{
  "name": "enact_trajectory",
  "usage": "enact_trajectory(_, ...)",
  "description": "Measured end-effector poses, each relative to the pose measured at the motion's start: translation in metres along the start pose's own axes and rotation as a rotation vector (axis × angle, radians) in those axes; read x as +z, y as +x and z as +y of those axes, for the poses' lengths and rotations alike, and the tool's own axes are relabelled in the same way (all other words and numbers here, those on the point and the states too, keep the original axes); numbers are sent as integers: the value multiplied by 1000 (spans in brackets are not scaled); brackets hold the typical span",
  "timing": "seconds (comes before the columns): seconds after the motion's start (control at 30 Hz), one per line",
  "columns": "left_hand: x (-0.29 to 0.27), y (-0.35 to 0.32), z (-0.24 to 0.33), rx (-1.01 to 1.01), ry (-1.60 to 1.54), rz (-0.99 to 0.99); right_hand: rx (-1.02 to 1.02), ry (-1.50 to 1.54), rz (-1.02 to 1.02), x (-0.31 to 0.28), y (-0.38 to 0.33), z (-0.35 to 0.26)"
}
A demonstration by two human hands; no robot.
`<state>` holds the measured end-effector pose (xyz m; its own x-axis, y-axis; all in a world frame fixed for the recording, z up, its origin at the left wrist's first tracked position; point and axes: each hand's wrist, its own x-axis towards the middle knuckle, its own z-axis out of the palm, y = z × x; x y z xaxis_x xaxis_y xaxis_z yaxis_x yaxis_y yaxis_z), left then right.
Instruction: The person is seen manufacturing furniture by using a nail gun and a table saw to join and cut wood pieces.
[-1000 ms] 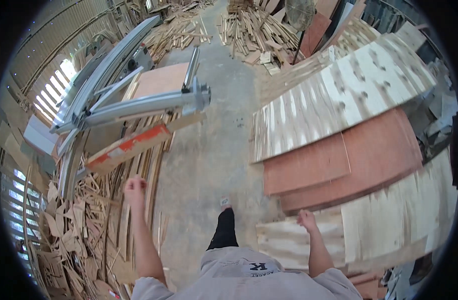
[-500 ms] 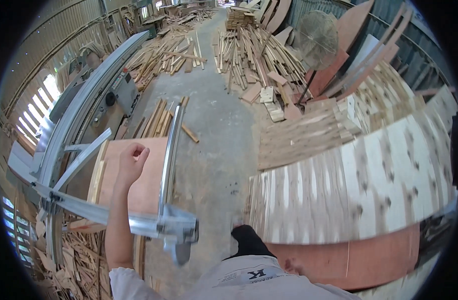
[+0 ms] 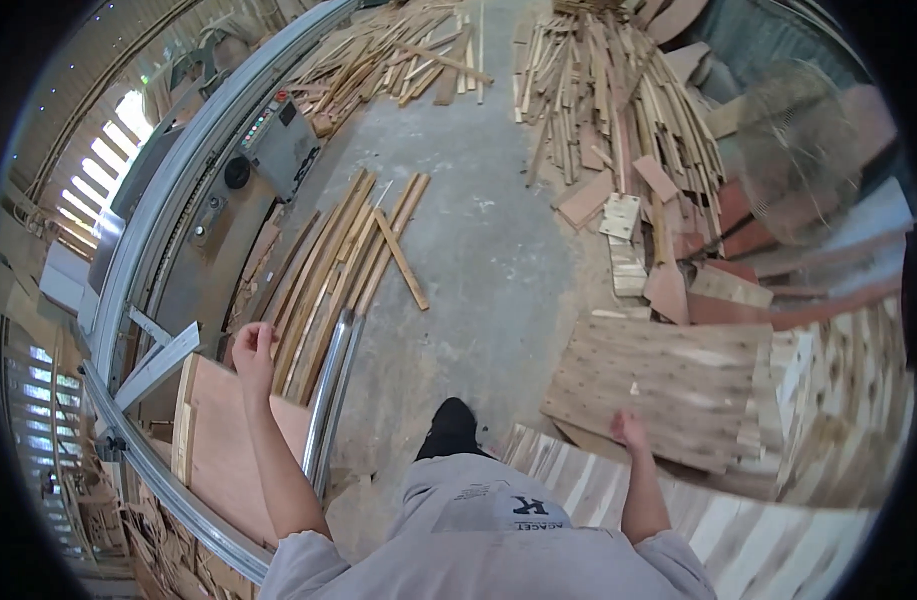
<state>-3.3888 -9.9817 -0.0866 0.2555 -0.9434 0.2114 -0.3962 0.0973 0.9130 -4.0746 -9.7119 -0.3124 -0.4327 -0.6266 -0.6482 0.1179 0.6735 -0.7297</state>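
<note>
My left hand (image 3: 254, 358) is raised above the corner of a pinkish plywood panel (image 3: 233, 430) on the sliding-table saw's metal frame. Its fingers are curled in, and nothing shows in them. At the right, my right hand (image 3: 628, 428) hangs over a stack of grained veneer-faced sheets (image 3: 658, 385). Motion smears its fingers, so their pose and any contact are unclear. A pale timber strip (image 3: 186, 420) lies along the panel's left edge, and a shiny metal rail (image 3: 327, 395) borders its right side.
Ahead of the panel, long timber strips (image 3: 343, 270) lie on the concrete floor (image 3: 458, 250). The saw's long rail (image 3: 163, 210) and control box (image 3: 283, 150) flank the left. Scrap-wood piles (image 3: 598, 100) and a large fan (image 3: 793, 150) stand farther off. My dark shoe (image 3: 453, 420) is on the floor.
The view has shifted forward along the aisle, with the saw's near end dropping lower. My left hand has moved toward the panel's far edge, and my right hand has come into view.
</note>
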Motion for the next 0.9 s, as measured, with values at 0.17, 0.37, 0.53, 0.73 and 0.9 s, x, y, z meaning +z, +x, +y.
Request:
enact_trajectory(0.17,99,116,-72,-242,9,187,-158,-70,50,59,211,-186)
enact_trajectory(0.37,298,344,-26,-207,-186,349,188,-292,-228,110,372,-288)
enact_trajectory(0.53,477,542,149,381,-161,187,379,-100,-61,96,490,-373)
enact_trajectory(0.73,702,707,307,1028,-372,243,642,-193,-174,96,681,-476)
enact_trajectory(0.9,827,854,367,919,-654,168,477,-121,-218,88,894,-659)
